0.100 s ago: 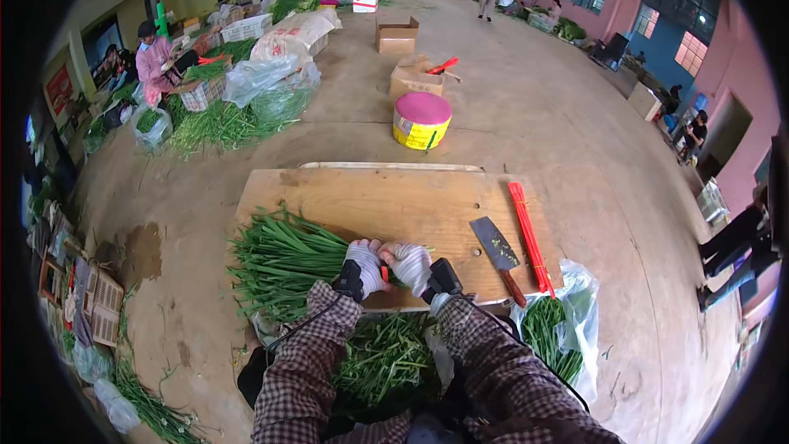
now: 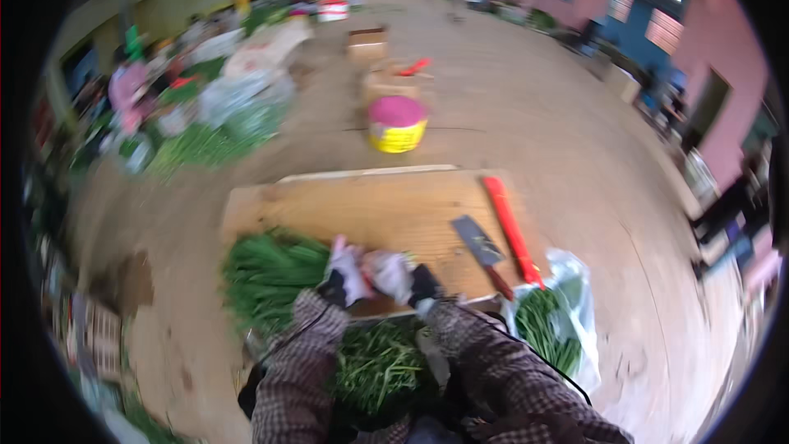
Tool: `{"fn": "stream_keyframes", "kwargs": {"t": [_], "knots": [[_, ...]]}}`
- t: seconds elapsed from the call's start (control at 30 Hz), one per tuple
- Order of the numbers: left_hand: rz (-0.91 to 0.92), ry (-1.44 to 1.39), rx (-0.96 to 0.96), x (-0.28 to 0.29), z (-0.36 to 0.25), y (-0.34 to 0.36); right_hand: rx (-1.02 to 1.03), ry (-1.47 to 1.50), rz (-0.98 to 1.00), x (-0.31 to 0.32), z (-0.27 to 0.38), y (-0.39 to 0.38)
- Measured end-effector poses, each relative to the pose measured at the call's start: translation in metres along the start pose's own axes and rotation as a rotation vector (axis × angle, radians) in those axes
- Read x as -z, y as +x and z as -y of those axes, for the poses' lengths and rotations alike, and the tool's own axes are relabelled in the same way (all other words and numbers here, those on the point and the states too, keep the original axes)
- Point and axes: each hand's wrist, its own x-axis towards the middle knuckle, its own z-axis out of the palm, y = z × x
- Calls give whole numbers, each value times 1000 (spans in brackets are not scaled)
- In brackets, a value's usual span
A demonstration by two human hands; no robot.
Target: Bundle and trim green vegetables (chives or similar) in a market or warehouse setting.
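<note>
In the head view, both gloved hands, the left hand (image 2: 343, 278) and right hand (image 2: 394, 273), stay pressed together as before over the near edge of the wooden surface (image 2: 370, 210), their grip too blurred to tell, just right of the green chives (image 2: 267, 271), the cleaver (image 2: 481, 242) untouched farther right.

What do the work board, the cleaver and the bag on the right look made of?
Board: bare, matte tan wood or plywood by its colour.
Cleaver: dull grey blade, likely steel; dark handle, material unclear through blur.
Bag: thin clear glossy plastic film; the greens show through it.
</note>
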Motion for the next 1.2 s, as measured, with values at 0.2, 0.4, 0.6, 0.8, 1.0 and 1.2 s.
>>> {"fn": "stream_keyframes", "kwargs": {"t": [0.2,0.4,0.6,0.8,1.0,1.2], "knots": [[155,-817,348,-8,12,18,-168,34,82,29,14,-12],[561,-98,95,2,27,43,-195,59,138,48,38,-9],[-250,1023,-1030,2,10,-7,-151,-205,325,69,43,14],[471,1487,-277,23,-38,5,-262,-788,756,59,95,54],[378,1319,-428,31,-34,-6,-535,-1082,1130,7,115,101],[512,1185,-292,36,-45,-7,-678,-1360,1363,-34,82,115]]}}
